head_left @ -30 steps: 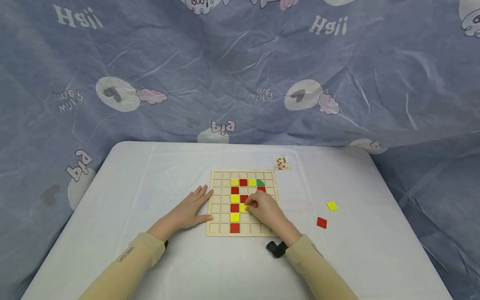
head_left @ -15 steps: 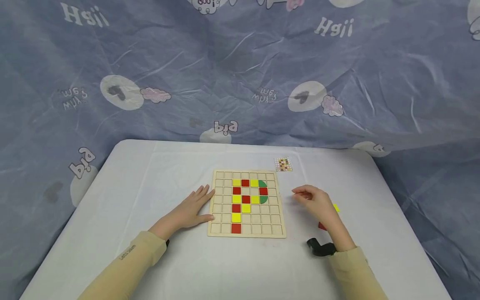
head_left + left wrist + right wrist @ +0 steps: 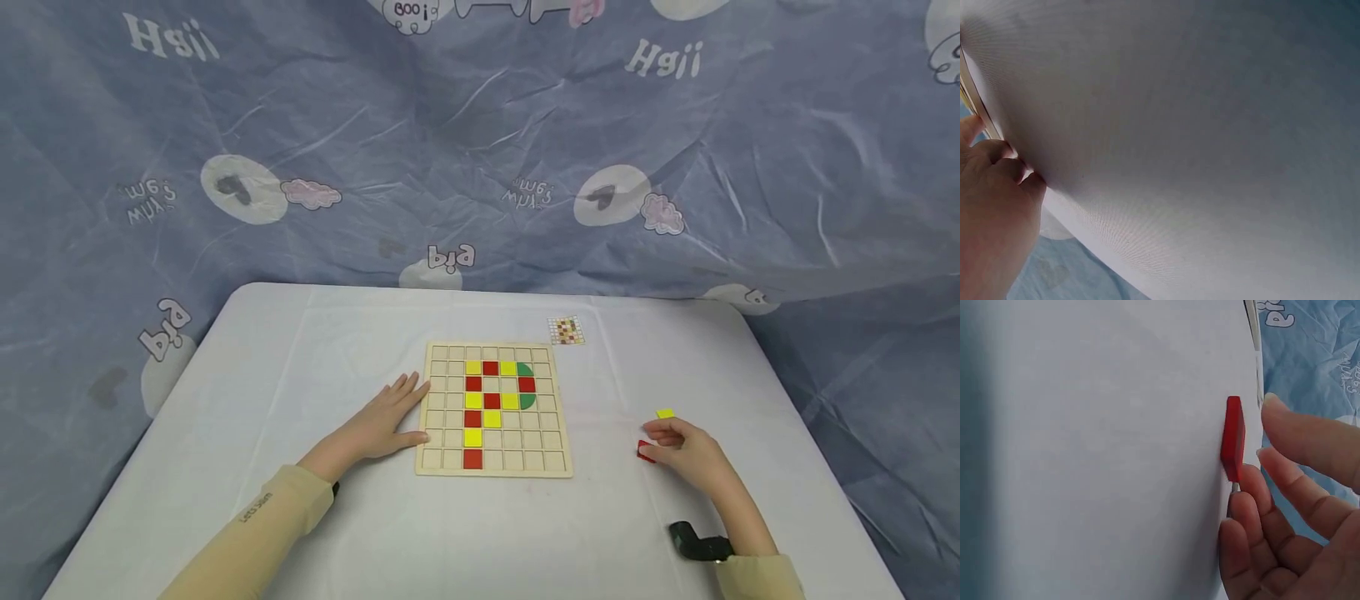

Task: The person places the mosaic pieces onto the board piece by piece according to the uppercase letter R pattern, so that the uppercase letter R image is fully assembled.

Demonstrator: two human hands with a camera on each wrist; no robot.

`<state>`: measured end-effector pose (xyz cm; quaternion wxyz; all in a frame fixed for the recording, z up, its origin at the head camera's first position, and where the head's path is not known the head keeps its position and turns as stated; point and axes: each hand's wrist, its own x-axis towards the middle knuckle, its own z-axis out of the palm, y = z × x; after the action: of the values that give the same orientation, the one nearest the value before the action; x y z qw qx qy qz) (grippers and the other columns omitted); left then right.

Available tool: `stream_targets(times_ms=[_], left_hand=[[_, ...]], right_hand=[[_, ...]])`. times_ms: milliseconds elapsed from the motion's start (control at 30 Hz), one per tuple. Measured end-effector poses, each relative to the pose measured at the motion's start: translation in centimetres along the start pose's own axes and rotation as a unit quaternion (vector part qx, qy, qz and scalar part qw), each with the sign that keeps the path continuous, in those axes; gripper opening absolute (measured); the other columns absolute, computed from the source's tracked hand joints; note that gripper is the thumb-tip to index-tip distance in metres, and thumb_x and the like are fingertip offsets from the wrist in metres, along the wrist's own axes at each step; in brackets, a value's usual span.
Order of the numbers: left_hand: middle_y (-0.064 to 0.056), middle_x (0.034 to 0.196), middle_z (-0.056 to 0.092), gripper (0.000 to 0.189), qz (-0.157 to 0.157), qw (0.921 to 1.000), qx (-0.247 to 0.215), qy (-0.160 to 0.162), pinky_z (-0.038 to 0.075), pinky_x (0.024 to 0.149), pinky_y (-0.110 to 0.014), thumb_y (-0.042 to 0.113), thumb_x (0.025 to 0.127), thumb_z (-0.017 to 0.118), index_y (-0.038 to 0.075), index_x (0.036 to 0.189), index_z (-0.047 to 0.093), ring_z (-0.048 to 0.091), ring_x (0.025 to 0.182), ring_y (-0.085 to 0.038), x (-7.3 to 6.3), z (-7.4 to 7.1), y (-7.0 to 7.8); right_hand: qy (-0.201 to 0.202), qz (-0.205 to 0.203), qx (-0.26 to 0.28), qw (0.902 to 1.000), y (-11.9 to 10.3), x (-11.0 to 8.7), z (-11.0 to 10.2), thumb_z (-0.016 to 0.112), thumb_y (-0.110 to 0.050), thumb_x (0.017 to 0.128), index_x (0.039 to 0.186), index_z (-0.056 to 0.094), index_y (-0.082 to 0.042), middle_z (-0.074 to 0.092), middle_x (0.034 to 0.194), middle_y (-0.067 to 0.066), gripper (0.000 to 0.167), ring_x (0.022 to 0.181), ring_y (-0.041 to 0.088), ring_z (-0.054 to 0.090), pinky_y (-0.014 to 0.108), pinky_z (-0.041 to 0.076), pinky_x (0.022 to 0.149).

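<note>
A square wooden grid board lies on the table, with red and yellow square tiles and two green quarter-round tiles set in its cells. My left hand rests at the board's left edge, fingers straight and spread, fingertips and thumb touching the rim. Off to the right, my right hand reaches over a loose red square tile. Its thumb and index finger stand apart in the right wrist view, and a gap shows between thumb and tile. Whether another fingertip touches the tile, I cannot tell. Just beyond lies a yellow tile, partly hidden by the hand.
A small printed pattern card lies behind the board's upper right corner. White cloth covers the table. A blue-grey printed curtain hangs behind it. A black wrist device sits at the right wrist.
My right hand has left the board and moved right to the loose red tile. A lower green tile, earlier under the hand, now shows on the board. The left hand has stayed put.
</note>
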<state>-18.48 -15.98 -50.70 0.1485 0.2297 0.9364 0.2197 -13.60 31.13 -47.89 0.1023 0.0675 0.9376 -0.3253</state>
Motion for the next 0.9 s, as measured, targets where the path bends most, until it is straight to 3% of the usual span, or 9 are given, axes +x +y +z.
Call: stream_targets(times_ms=[500, 733, 900], left_hand=[[-0.019, 0.164, 0.014, 0.086, -0.003, 1.0000, 0.002, 0.004, 0.015, 0.123, -0.056, 0.045, 0.092, 0.066, 0.009, 0.157, 0.024, 0.009, 0.153, -0.038, -0.1, 0.0, 0.0], [-0.020, 0.164, 0.015, 0.085, 0.006, 0.9999, 0.005, 0.007, 0.016, 0.123, -0.056, 0.044, 0.092, 0.067, 0.007, 0.156, 0.025, 0.011, 0.152, -0.040, -0.1, 0.0, 0.0], [-0.020, 0.164, 0.016, 0.085, 0.000, 1.0000, 0.004, 0.007, 0.016, 0.123, -0.056, 0.045, 0.091, 0.067, 0.008, 0.156, 0.026, 0.011, 0.152, -0.039, 0.0, 0.0, 0.1]], right_hand=[[-0.004, 0.006, -0.033, 0.9994, 0.4, 0.2, 0.6, 0.081, -0.013, 0.080, 0.110, 0.064, 0.005, 0.064, 0.096, 0.014, 0.039, 0.087, 0.024, 0.057, 0.029, 0.046, 0.069], [0.016, -0.015, -0.020, 0.9995, -1.5, 0.0, 1.1, 0.080, -0.013, 0.082, 0.103, 0.065, 0.002, 0.065, 0.091, 0.011, 0.030, 0.082, 0.020, 0.058, 0.026, 0.048, 0.066], [0.024, -0.036, 0.036, 0.9984, -3.9, 0.5, 2.2, 0.079, -0.012, 0.082, 0.101, 0.065, -0.002, 0.068, 0.093, 0.009, 0.025, 0.079, 0.016, 0.061, 0.019, 0.051, 0.064]])
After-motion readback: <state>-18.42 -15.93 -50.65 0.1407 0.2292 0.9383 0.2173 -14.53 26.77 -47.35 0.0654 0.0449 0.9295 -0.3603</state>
